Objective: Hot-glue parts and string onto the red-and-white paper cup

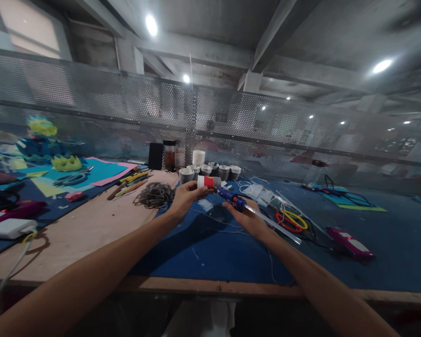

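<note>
A small paper cup [206, 181], white and red with a grey cord-like wrap at its right end, lies sideways in my left hand [185, 200], whose fingers close on its near side. My right hand [247, 217] is wrapped round a blue glue gun [236, 200]. The gun's tip points up and left at the wrapped end of the cup; whether they touch is too small to tell. A long clear glue stick [277, 225] runs out of the gun's back toward the lower right. Behind the cup stand several wrapped cups [223, 172].
Grey cord [155, 194] lies piled left of my left hand. Scissors [72, 178] and coloured paper [103, 172] are farther left. A jar [169, 155] stands at the back. Red and yellow cable loops [291, 221] and a purple device [351, 243] are on the right.
</note>
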A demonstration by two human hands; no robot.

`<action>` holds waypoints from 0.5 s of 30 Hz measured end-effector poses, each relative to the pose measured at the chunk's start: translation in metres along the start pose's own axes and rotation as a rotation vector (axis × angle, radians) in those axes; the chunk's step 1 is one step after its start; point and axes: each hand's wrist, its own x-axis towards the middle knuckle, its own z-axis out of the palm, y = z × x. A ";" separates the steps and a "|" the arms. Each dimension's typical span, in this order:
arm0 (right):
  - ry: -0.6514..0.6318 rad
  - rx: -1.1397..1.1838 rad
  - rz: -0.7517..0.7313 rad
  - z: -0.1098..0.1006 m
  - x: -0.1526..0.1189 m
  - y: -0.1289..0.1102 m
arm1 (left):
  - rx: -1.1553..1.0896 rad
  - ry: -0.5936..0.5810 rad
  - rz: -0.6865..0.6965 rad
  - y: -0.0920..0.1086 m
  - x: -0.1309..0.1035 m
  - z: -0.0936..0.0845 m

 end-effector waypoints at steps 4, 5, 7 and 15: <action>-0.021 0.008 0.009 -0.002 -0.001 -0.002 | -0.012 -0.003 -0.003 0.001 -0.001 0.000; -0.024 0.015 0.014 -0.002 -0.001 -0.002 | -0.012 0.000 -0.005 0.001 -0.001 0.000; -0.033 0.030 0.015 -0.002 -0.001 -0.003 | -0.009 0.010 -0.010 0.002 -0.001 0.000; -0.064 0.041 0.025 -0.002 -0.002 -0.004 | -0.017 0.025 -0.020 0.001 0.001 -0.002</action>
